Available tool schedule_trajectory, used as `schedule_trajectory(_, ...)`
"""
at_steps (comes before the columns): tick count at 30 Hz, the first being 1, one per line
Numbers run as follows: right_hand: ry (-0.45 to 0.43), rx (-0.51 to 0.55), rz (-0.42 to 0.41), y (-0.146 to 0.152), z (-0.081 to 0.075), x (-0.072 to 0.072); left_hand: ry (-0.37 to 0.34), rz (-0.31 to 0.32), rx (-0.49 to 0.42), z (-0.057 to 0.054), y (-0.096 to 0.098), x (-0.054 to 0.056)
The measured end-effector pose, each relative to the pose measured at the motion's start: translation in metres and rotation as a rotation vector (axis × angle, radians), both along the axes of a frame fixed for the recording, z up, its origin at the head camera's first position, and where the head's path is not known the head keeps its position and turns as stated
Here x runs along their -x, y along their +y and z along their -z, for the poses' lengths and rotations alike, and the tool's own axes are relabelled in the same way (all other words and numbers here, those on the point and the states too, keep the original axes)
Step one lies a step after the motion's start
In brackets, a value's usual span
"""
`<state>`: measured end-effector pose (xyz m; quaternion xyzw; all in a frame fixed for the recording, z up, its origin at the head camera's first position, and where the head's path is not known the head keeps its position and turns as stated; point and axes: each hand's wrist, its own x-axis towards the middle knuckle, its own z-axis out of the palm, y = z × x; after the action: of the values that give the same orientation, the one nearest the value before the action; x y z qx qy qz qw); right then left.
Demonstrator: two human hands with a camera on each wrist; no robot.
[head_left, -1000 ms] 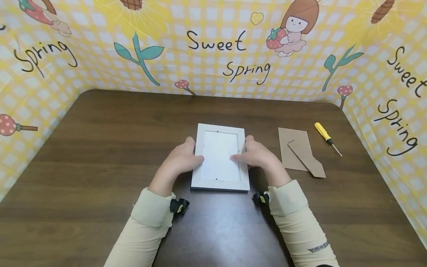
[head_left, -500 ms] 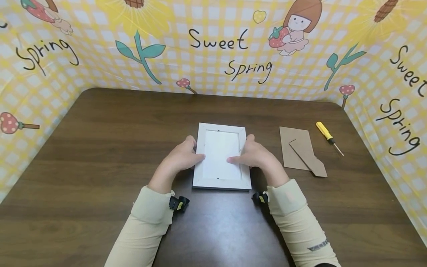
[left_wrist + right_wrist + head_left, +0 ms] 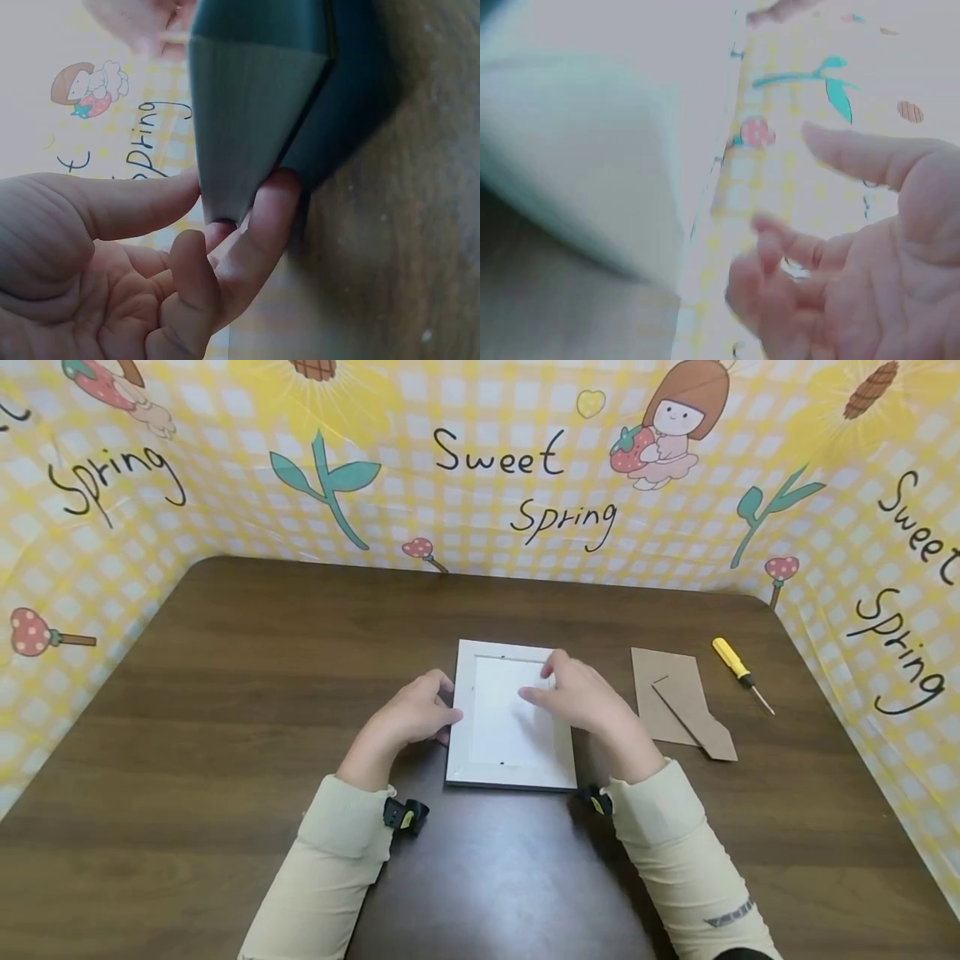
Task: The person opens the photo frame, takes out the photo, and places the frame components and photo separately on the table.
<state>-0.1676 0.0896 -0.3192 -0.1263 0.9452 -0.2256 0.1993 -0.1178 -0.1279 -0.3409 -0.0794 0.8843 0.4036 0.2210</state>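
A white picture frame (image 3: 498, 727) lies at the middle of the table with its recessed white panel facing up. Small dark tabs show along the recess. My left hand (image 3: 411, 710) grips its left edge; in the left wrist view the thumb is on one face and fingers (image 3: 274, 214) are on the other. Over the frame's right side is my right hand (image 3: 585, 697), its thumb and fingers apart. In the right wrist view this hand (image 3: 855, 262) holds nothing, fingers loosely bent, beside the blurred frame (image 3: 585, 150). Part of the frame's right border is hidden behind it.
Right of the frame lies a brown backing board (image 3: 667, 722) with a stand leg (image 3: 701, 731) on it. A yellow-handled screwdriver (image 3: 731, 662) rests farther right. A yellow checked cloth (image 3: 480, 539) rises behind the dark wooden table (image 3: 225, 693).
My right hand has let go of the frame's right edge and risen over it. The left hand keeps its hold. The frame appears slightly farther right in the view, which has also shifted a little.
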Motion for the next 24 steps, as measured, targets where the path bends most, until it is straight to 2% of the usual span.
schedule_trajectory(2, 0.001, 0.018, -0.058, -0.009, -0.002, 0.002, 0.001, -0.003, -0.007, 0.001, -0.001, 0.001)
schedule_trajectory(5, 0.0, 0.001, -0.084, -0.024, -0.001, 0.004, -0.004, -0.004, -0.022, 0.002, -0.001, 0.001)
schedule_trajectory(9, 0.018, -0.09, -0.086, -0.042, 0.004, 0.002, -0.01, 0.007, -0.052, 0.002, -0.003, 0.002)
schedule_trajectory(15, 0.015, -0.184, -0.151, -0.061, 0.009, -0.005, 0.006, 0.01, -0.054, 0.001, -0.005, 0.003)
schedule_trajectory(21, -0.017, -0.222, -0.143, -0.069, 0.012, -0.009, -0.003, 0.014, -0.045, 0.001, -0.003, 0.003)
schedule_trajectory(24, -0.039, -0.237, -0.114, -0.069, 0.014, -0.012, -0.005, 0.018, -0.055, 0.003, -0.001, 0.002)
